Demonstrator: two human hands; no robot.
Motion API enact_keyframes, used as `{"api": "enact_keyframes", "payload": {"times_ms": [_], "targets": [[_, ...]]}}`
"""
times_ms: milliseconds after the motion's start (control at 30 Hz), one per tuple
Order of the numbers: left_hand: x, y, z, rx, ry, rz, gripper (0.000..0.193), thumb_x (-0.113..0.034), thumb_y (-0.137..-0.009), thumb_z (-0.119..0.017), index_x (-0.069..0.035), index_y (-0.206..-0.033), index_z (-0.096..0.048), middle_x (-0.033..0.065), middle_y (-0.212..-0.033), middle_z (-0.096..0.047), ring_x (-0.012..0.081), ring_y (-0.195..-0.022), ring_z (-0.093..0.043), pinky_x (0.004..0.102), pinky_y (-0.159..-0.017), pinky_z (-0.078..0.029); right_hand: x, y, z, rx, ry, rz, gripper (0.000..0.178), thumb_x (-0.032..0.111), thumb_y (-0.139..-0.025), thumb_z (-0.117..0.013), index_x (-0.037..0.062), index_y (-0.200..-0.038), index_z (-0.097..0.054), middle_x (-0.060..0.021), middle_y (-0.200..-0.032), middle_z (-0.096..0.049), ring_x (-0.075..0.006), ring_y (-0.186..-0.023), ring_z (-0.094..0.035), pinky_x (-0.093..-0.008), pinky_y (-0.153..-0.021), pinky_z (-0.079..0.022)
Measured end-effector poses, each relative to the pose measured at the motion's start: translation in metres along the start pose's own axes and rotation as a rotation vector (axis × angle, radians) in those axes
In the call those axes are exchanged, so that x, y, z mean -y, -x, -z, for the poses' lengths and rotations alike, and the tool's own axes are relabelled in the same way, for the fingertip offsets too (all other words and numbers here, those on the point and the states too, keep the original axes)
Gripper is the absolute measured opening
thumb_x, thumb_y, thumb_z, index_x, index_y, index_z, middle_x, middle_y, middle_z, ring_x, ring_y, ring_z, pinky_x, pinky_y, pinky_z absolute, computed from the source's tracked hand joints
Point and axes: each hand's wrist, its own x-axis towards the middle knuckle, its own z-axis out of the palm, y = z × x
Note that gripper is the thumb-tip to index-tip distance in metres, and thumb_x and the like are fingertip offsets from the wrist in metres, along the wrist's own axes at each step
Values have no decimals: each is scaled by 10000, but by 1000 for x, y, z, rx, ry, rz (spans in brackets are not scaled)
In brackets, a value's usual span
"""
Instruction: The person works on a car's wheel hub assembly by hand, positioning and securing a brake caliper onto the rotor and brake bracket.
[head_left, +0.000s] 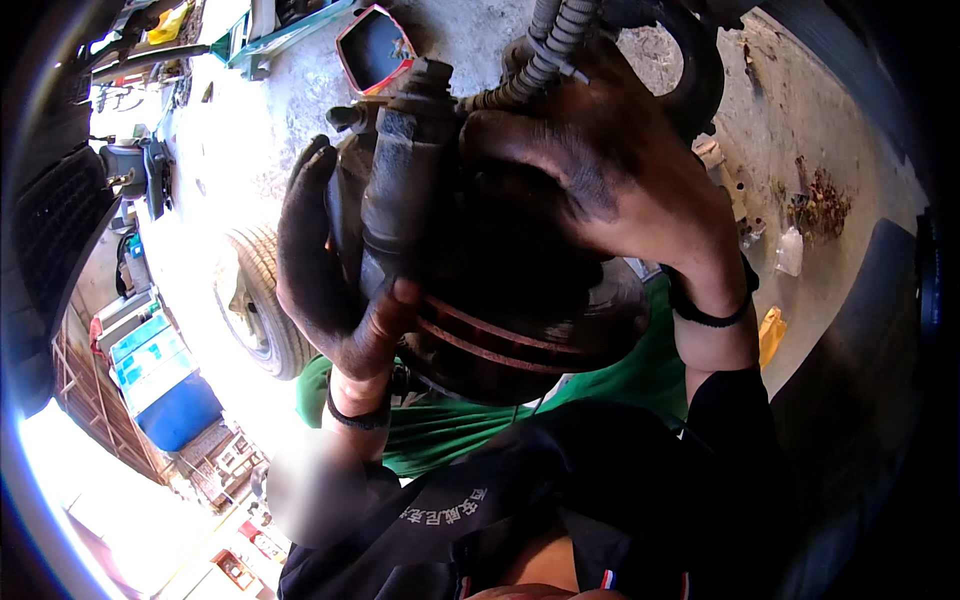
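A dark, greasy brake caliper [405,175] sits over a rusty-edged brake disc [530,350] in front of me. My left hand [325,270] is wrapped round the caliper's left side, fingers up along it and thumb at its lower end. Over the assembly's top right reaches my right hand [600,160], its fingers curled beside a coil-wrapped hose [562,40]. Shadow and the hose hide its fingertips and whatever they grip. Both hands are blackened with grease.
A wheel with a tyre [265,300] lies left of the assembly. Beyond the caliper, a red-rimmed tray [347,62] rests on the concrete floor. Blue box [175,405] stands far left. Debris [820,205] and a yellow item [771,335] are at right.
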Motion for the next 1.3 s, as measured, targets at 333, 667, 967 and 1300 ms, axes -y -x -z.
{"api": "enact_keyframes", "payload": {"times_ms": [333,667,967,1300], "targets": [[-2,0,-4,-81,111,14,917,-416,-782,-761,108,-1405,-341,249,-1431,-399,335,-1334,-404,451,-1139,-283,1,-13,11,80,-120,38,412,53,-734,-757,178,-1117,-669,-85,-1046,-680,-318,-1051,-605,-431,-952,-461],[14,-2,18,41,578,56,703,-390,-953,-354,97,-1456,-288,276,-1482,-354,392,-1391,-334,484,-1172,-211,-6,0,0,55,49,28,337,123,-766,-768,175,-1088,-685,-67,-1048,-695,-273,-1008,-644,-410,-921,-482],[93,-52,35,356,1124,660,605,-479,-1000,-389,-5,-1367,-470,184,-1270,-593,304,-1078,-615,425,-947,-498,4,-3,-2,-44,138,36,332,117,-761,-751,198,-1079,-698,-56,-1000,-696,-242,-991,-613,-434,-888,-476],[67,-56,18,373,-349,-14,410,-287,-956,-510,0,-1243,-562,149,-1156,-652,239,-1039,-642,359,-899,-529,-1,-1,-3,-48,125,24,406,66,-751,-733,218,-1125,-685,-43,-1013,-695,-232,-1028,-613,-427,-931,-456]]}}
